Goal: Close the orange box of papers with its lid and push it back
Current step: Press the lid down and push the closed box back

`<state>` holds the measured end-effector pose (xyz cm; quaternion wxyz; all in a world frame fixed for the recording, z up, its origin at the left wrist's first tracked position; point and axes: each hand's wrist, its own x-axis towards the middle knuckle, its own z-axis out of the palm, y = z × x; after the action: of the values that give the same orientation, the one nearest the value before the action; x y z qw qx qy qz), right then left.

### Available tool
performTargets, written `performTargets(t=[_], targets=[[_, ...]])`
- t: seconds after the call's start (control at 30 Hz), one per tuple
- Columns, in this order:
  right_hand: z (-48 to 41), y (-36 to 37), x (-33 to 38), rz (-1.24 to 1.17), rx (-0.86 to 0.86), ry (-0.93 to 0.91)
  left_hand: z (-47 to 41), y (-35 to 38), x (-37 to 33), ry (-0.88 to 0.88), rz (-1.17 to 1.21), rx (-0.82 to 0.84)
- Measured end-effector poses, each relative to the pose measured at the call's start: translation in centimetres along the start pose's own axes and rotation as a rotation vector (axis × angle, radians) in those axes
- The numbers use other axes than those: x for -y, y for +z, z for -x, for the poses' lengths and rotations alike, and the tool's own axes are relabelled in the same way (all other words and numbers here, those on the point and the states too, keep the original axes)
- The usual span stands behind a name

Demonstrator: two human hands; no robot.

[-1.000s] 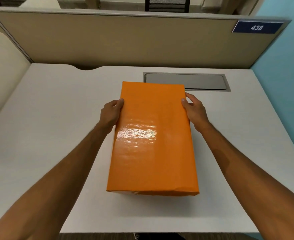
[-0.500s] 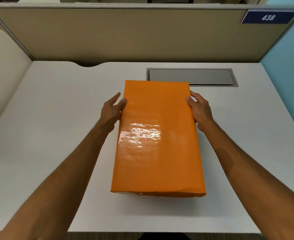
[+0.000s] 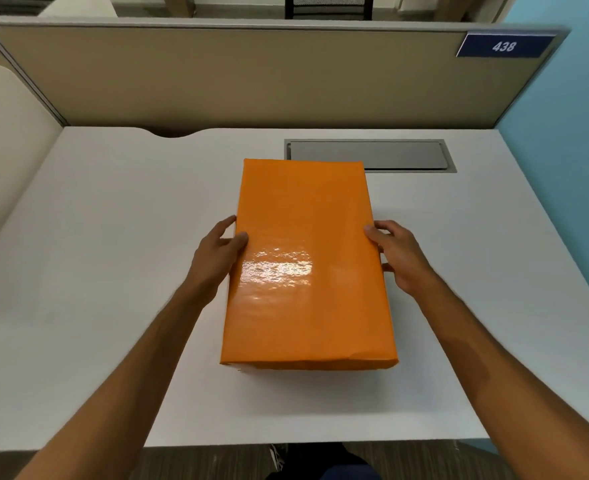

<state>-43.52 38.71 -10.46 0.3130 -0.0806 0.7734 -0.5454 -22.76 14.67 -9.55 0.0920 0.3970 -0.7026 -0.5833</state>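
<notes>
The orange box (image 3: pixel 306 271) lies lengthwise on the white desk (image 3: pixel 113 237), covered by its glossy orange lid, so no papers show. My left hand (image 3: pixel 216 258) holds its left side about halfway along, thumb on the lid's top edge. My right hand (image 3: pixel 400 258) rests against the right side at the same level, with its thumb at the lid's edge and fingers spread down the side. The box's far end reaches the front of the metal flap (image 3: pixel 369 155).
The grey metal flap is set into the desk at the back right. A beige partition (image 3: pixel 251 77) with a blue "438" label (image 3: pixel 504 46) closes the back, a blue wall (image 3: pixel 570 133) the right, and a cream panel (image 3: pixel 5 150) the left.
Both hands have slid back toward me along the box's sides, from near its far end to about its middle. The box itself has hardly moved relative to the metal flap.
</notes>
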Motion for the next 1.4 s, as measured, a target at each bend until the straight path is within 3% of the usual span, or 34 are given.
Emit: performTargets(t=[0.27, 0.43, 0.9, 1.4], targets=[[6.3, -0.7, -3.3, -0.051, 0.051, 0.028, 5.3, -0.8, 3.4, -0.114, 0.043, 0.228], [7.8, -0.1, -3.8, -0.103, 0.097, 0.085, 5.6, -1.2, 3.3, -0.117, 0.044, 0.278], [6.0, 0.5, -1.6, -0.125, 0.162, 0.077, 5.6, -2.1, 1.9, -0.115, 0.087, 0.174], [1.9, 7.9, 4.3, -0.082, 0.332, -0.021, 6.1, -9.0, 0.5, -0.079, 0.165, -0.128]])
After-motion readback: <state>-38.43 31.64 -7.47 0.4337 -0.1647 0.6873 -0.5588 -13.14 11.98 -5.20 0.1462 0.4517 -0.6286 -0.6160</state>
